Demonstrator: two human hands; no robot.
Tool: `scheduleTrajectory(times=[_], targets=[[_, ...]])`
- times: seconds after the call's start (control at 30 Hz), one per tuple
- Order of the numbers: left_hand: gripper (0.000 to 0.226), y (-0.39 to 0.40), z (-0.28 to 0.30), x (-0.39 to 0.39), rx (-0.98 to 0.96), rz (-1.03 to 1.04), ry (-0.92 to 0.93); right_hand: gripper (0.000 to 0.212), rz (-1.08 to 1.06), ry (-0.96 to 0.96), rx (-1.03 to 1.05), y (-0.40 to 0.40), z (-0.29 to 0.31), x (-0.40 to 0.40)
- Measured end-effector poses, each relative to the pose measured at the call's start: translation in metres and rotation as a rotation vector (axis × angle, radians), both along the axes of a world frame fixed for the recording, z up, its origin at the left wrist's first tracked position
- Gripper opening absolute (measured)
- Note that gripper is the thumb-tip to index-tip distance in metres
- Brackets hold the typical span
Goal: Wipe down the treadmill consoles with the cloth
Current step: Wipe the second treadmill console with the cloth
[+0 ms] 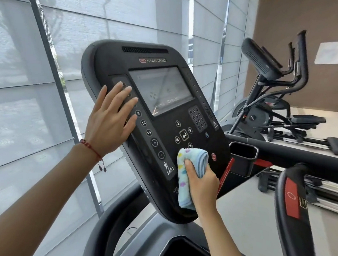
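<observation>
Cloth (189,169) is gripped in the closed right hand (201,186) and pressed on the console (165,111) low near edge, beside the red stop button (213,156). The console's left edge is braced by the flat, spread left hand (110,122). An elliptical (269,90) stands far right, well apart.

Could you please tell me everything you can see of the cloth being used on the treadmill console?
The cloth is a small, soft towel, pale blue with pastel dots in yellow, purple and pink. It is folded into a thick wad, its free end hanging down. The right hand grips it and presses it against the lower part of the black console, just left of the red stop button.
</observation>
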State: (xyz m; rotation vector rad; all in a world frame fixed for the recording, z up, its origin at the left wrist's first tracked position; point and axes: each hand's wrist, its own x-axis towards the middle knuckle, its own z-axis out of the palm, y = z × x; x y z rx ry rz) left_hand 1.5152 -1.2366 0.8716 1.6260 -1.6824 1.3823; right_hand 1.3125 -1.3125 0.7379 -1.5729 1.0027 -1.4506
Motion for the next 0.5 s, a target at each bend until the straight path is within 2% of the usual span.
scheduleTrajectory(times=[0.13, 0.27, 0.5], targets=[[0.043, -0.004, -0.019, -0.016, 0.014, -0.011, 0.033, 0.016, 0.012, -0.037, -0.055, 0.001, 0.001, 0.009], [0.044, -0.008, -0.032, -0.017, -0.001, 0.000, 0.052, 0.042, 0.113, -0.024, -0.158, -0.011, 0.013, 0.023], [0.042, -0.013, -0.036, -0.024, -0.034, 0.000, 0.094, 0.036, 0.075, -0.022, -0.145, -0.105, 0.055, 0.033]])
